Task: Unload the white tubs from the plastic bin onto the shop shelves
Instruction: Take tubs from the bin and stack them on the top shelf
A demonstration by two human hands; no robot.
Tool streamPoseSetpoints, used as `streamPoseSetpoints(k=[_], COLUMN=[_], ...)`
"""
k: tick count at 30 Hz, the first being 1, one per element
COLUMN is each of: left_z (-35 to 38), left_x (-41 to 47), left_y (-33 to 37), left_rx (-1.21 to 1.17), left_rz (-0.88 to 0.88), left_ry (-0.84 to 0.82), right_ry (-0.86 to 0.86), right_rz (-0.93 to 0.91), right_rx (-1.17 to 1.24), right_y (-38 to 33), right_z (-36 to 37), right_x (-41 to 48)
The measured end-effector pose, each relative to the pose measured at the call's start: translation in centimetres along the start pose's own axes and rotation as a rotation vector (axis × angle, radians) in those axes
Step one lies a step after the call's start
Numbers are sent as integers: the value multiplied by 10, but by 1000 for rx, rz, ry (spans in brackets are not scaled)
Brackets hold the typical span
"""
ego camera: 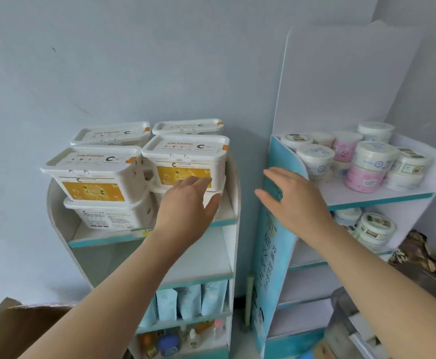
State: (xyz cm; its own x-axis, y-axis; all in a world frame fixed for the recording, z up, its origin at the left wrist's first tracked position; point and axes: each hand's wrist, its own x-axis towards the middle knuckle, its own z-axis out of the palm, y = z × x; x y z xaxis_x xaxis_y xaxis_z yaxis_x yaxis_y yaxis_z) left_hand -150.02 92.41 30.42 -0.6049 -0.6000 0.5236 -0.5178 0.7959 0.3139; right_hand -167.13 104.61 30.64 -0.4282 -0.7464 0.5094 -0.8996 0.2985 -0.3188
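Note:
Several white tubs with yellow labels are stacked two high on the top shelf (100, 238) of the left shop shelf unit. The front right upper tub (185, 156) sits beside the front left upper tub (95, 174). My left hand (188, 206) reaches in front of the right stack with straight fingers, touching the lower tub there; it holds nothing. My right hand (294, 198) hovers with spread fingers in front of the blue side panel (274, 260) of the right shelf unit, also holding nothing. The clear plastic bin (341, 320) shows at the lower right.
The right shelf unit (382, 198) carries several round white and pink jars. Blue pouches (188, 299) and small bottles fill the left unit's lower shelves. A cardboard box (9, 325) stands at the lower left. A grey wall lies behind.

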Motion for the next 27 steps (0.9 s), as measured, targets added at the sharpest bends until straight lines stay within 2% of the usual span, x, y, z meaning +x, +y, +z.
streamPoseSetpoints(k=[9, 15, 21, 27], left_z=[98, 192, 295, 392], left_x=[-12, -18, -30, -44], left_y=[102, 194, 282, 325], left_rx=[-128, -161, -178, -146], left_rz=[229, 344, 300, 191], left_ry=[-222, -388, -652, -867], right_ry=[-32, -92, -199, -330], right_rz=[206, 451, 628, 770], right_rx=[-136, -201, -229, -176], right_y=[120, 239, 360, 454], right_z=[-36, -64, -68, -45], right_x=[-96, -163, -221, -261])
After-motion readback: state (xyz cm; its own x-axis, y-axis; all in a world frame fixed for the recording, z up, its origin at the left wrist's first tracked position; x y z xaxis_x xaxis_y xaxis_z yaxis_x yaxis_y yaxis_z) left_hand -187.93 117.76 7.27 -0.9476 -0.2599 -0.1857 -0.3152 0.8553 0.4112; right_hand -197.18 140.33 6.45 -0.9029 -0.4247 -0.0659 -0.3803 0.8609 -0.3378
